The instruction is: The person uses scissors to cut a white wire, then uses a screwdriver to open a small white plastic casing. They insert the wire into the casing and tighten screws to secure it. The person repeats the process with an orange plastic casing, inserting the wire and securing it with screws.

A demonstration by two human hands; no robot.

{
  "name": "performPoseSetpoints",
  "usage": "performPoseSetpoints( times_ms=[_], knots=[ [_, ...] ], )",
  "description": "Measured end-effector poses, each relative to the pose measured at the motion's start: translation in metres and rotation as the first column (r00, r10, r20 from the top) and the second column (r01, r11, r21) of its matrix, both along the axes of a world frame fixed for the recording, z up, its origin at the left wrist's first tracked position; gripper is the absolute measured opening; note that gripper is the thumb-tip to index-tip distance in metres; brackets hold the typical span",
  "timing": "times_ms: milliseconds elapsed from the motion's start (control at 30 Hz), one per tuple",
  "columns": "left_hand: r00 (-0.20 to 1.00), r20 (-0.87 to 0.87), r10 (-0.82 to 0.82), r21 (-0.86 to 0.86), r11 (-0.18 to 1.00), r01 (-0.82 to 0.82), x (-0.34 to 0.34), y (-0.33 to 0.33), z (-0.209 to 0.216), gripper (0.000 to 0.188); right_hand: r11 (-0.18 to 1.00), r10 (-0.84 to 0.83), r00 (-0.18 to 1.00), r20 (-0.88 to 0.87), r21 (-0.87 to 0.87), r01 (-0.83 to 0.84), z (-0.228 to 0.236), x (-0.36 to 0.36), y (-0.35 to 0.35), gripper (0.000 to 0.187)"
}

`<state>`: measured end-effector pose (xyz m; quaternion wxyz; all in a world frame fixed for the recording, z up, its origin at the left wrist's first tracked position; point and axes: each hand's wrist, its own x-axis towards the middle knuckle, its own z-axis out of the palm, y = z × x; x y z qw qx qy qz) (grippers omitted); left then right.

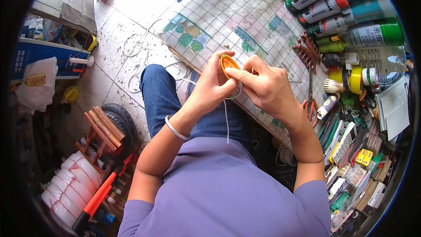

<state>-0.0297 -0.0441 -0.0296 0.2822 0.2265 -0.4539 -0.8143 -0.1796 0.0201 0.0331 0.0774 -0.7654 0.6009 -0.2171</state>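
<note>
My left hand (209,82) is closed around a small oval plastic casing (228,64), orange inside with a green edge, its hollow side facing up. Over the casing's near end, my right hand (271,88) has its thumb and fingers bent together, the fingertips at the rim. What they pinch is too small to make out. A thin white cord (226,120) hangs below the hands, and a loop of it shows between them. Beside my right hand a thin rod (295,81) shows against the tabletop.
The table's patterned cover (210,4) holds a small metal piece (226,46) and red-handled scissors (310,105). Spray cans (322,8), a brown claw-shaped object (307,52) and crowded tools line the right. White cord (131,46) trails on the floor. A wheel (118,120) stands at left.
</note>
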Motion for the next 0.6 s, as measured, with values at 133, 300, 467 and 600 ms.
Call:
performPoseSetpoints(
  times_ms=[133, 300, 467, 600],
  knots=[
    [1.0, -0.017, 0.006, -0.001, 1.0, -0.006, 0.0, 0.001, -0.001, 0.051, 0.999, 0.001, 0.999, 0.047, 0.036, -0.003, 0.0, 0.0, 0.002, 0.031],
    [0.998, -0.067, -0.013, 0.036, 0.999, 0.015, -0.001, 0.001, -0.005, 0.05, 0.996, -0.066, 0.985, 0.159, 0.074, 0.055, 0.006, -0.004, 0.0, 0.028],
    [0.999, -0.041, -0.017, 0.046, 0.999, 0.019, 0.003, -0.001, -0.002, 0.053, 0.984, -0.175, 0.973, 0.153, 0.068, 0.166, 0.01, -0.004, -0.001, 0.021],
    [0.997, -0.043, -0.057, 0.026, 0.998, 0.058, 0.004, -0.003, -0.001, 0.056, 0.984, -0.176, 0.977, 0.122, 0.023, 0.174, -0.002, -0.001, 0.0, 0.02]
  ],
)
